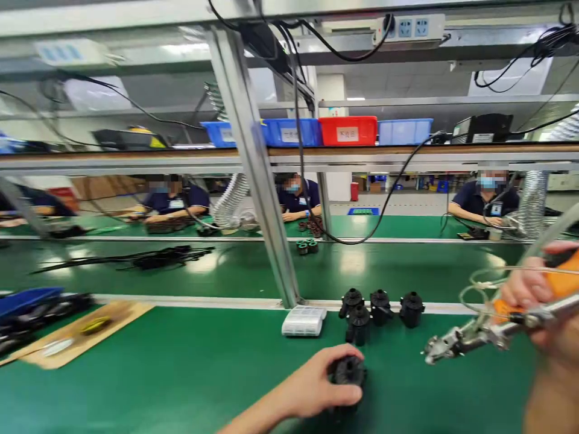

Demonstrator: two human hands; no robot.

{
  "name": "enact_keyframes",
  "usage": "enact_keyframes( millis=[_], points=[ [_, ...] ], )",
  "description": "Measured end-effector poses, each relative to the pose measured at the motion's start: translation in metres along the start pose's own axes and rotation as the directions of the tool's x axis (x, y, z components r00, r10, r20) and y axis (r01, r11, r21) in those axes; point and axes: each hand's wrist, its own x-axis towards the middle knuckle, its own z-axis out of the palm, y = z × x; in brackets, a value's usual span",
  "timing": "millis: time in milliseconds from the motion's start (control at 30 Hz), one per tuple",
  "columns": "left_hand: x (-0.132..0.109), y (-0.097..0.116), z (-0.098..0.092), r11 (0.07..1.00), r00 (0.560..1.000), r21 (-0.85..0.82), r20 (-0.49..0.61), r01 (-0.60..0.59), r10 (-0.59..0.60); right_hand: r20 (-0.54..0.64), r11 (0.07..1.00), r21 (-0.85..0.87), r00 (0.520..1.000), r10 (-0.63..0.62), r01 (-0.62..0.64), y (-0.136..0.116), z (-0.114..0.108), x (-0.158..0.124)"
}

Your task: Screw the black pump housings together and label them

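Observation:
My left hand [316,383] is wrapped round a small black cylindrical housing with a stubby spout on top [350,372], low over the green bench. Its underside is hidden by my fingers. At the right edge, my right hand [531,295] grips an orange-handled tool [565,277] with a long metal front end and thin clear tubing. The tool's tip points left, held above the bench and apart from the housing. Just beyond my left hand stand several similar black housings [359,322]. Beside them lies a small white compartment box [304,321].
A metal upright [257,163] rises from the bench's back rail. To the left are a cardboard sheet [90,331] with a yellow item and a blue tray [29,301]. A black cable [384,211] hangs down ahead. Several co-workers sit across the benches.

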Motion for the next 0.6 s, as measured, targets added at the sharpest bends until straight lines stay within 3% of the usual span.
enact_keyframes(
  millis=[33, 100, 200, 367, 600],
  points=[
    [0.021, 0.004, 0.022, 0.995, 0.999, -0.091, -0.018, -0.039, 0.037, 0.019, 0.995, 0.036, 0.996, 0.087, -0.088, 0.003, 0.005, 0.002],
    [0.054, 0.01, 0.056, 0.966, 0.991, -0.232, -0.094, -0.117, 0.098, 0.013, 0.993, 0.027, 0.993, 0.117, -0.118, 0.012, 0.017, 0.001],
    [0.082, 0.013, 0.08, 0.929, 0.979, -0.323, -0.147, -0.18, 0.138, 0.011, 0.988, -0.056, 0.989, 0.145, -0.144, 0.031, 0.034, -0.007],
    [0.091, 0.007, 0.083, 0.911, 0.981, -0.371, -0.133, -0.181, 0.141, -0.015, 0.978, -0.183, 0.995, 0.099, -0.1, 0.056, 0.048, -0.012],
    [0.087, 0.011, 0.083, 0.903, 0.99, -0.41, -0.116, -0.125, 0.085, 0.02, 0.976, -0.197, 0.995, 0.095, -0.089, 0.061, 0.053, -0.012]
  ],
)
